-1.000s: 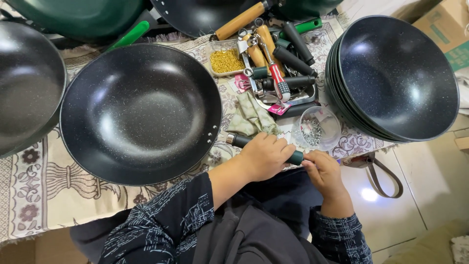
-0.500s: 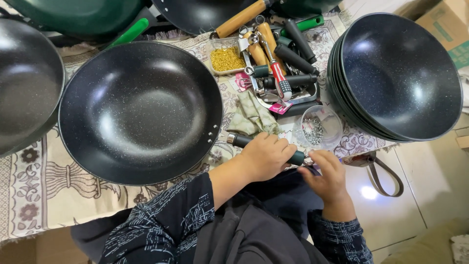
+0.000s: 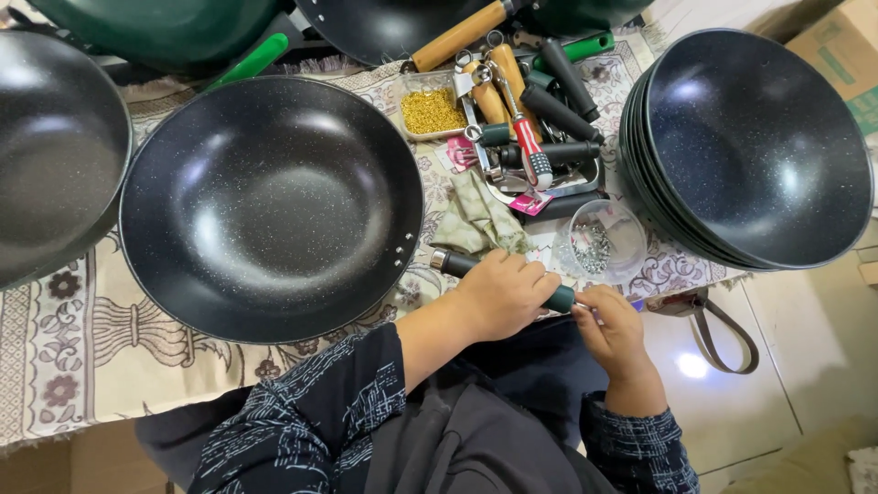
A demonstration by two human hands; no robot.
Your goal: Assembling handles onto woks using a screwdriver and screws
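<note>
Over patterned cloth [image 3: 55,338], left hand [image 3: 498,295] fingers wrap green handle [image 3: 558,297] — right hand [image 3: 615,325] pinches its end.

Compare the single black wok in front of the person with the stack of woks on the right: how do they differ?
The single wok lies alone on the patterned cloth; the stacked woks are nested several deep. The single wok lies flat, the stack tilts towards the cloth. The left hand grips a dark green handle at the single wok's rim; the stack shows no handle. Both are black, speckled and empty.
</note>
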